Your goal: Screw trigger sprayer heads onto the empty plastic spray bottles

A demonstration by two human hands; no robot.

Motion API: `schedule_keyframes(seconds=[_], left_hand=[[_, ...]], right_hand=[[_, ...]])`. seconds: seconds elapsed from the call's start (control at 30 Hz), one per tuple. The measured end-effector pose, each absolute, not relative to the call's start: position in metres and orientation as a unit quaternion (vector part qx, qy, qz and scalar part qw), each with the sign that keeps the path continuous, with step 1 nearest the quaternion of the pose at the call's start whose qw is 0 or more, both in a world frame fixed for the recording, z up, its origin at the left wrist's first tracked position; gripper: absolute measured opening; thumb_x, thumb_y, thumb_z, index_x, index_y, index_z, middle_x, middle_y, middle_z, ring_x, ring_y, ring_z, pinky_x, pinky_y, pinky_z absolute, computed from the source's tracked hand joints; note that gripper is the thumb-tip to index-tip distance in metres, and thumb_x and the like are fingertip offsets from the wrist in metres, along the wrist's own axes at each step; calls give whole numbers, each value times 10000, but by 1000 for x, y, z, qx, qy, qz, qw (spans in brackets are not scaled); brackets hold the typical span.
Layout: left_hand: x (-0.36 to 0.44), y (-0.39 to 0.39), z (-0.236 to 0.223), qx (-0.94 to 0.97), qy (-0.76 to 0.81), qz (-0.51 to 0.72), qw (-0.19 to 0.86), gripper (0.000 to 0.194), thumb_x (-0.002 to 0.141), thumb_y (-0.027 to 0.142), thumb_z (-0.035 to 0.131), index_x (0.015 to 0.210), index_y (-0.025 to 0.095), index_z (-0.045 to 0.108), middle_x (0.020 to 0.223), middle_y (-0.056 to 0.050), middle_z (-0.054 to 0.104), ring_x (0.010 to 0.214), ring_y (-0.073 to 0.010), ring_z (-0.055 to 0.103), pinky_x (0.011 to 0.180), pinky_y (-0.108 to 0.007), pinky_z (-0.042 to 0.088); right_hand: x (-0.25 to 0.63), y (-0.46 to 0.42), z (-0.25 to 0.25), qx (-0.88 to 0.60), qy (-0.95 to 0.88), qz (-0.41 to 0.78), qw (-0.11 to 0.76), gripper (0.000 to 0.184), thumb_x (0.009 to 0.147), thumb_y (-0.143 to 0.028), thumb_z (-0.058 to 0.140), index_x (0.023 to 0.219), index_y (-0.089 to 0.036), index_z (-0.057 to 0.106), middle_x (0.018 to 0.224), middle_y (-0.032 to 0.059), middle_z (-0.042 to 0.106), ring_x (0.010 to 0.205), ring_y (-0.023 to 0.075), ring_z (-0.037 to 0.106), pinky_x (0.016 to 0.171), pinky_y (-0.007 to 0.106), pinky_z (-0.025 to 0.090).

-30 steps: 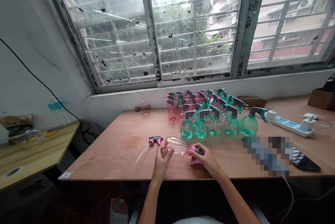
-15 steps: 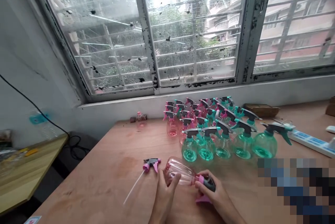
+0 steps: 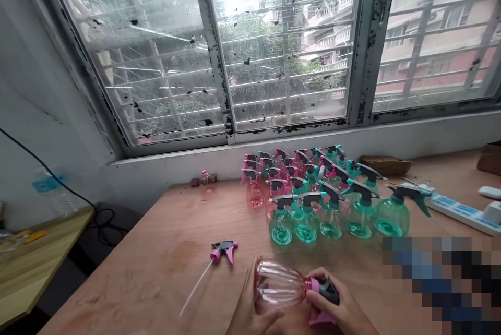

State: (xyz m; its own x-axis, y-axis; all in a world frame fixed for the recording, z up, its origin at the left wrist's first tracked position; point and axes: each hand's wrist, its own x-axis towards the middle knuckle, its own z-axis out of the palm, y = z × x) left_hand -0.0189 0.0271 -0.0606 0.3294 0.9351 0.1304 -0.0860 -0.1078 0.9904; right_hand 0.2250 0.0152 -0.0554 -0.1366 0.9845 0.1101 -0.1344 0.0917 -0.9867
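A clear pink spray bottle [image 3: 278,285] lies on its side in both my hands, low in the head view. My left hand [image 3: 250,313] is wrapped round its round body. My right hand [image 3: 336,313] is closed on the black and pink trigger head [image 3: 326,290] at the bottle's neck. A loose pink and black trigger head [image 3: 223,250] with a long white dip tube lies on the wooden table [image 3: 164,262], to the left of my hands.
Several green and pink spray bottles [image 3: 317,194] stand in rows at the back of the table below the window. A white power strip [image 3: 465,210] lies at the right. A second, lighter table [image 3: 35,267] stands at the left. A blurred patch covers the lower right.
The view has tilted up and moved closer, so my hands and the pink bottle sit lower in the frame. The bottle has turned its base more toward me.
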Motion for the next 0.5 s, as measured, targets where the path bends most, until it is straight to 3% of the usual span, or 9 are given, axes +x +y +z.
schedule_keyframes(seconds=[0.13,0.3,0.4,0.5], left_hand=[[-15,25,-55,572,397,477,537,959,801,362,817,1585,271,274,1621,-138,403,1459,-360,438,1238,-474,325],[-15,24,-62,575,369,488,543,1161,644,427,923,1588,234,275,1568,-167,484,1428,-414,468,1228,-507,329],[-17,24,-62,563,374,478,561,1070,688,502,880,1566,215,339,1555,-178,500,1444,-423,444,1221,-523,332],[-19,23,-58,572,384,464,558,1129,688,483,888,1596,245,260,1545,-167,512,1396,-401,507,1213,-512,344]], right_hand=[[224,14,-51,-393,-523,544,525,369,783,-528,792,881,-188,685,681,5,697,579,201,672,572,303,548],[224,16,-58,-396,-520,542,528,408,761,-562,793,878,-187,683,680,7,686,567,201,653,554,310,548],[224,17,-61,-398,-518,540,531,417,753,-566,796,883,-187,681,670,5,680,572,204,652,544,309,549],[224,19,-62,-392,-505,552,536,408,755,-548,808,885,-184,679,644,-2,672,550,195,640,530,307,543]])
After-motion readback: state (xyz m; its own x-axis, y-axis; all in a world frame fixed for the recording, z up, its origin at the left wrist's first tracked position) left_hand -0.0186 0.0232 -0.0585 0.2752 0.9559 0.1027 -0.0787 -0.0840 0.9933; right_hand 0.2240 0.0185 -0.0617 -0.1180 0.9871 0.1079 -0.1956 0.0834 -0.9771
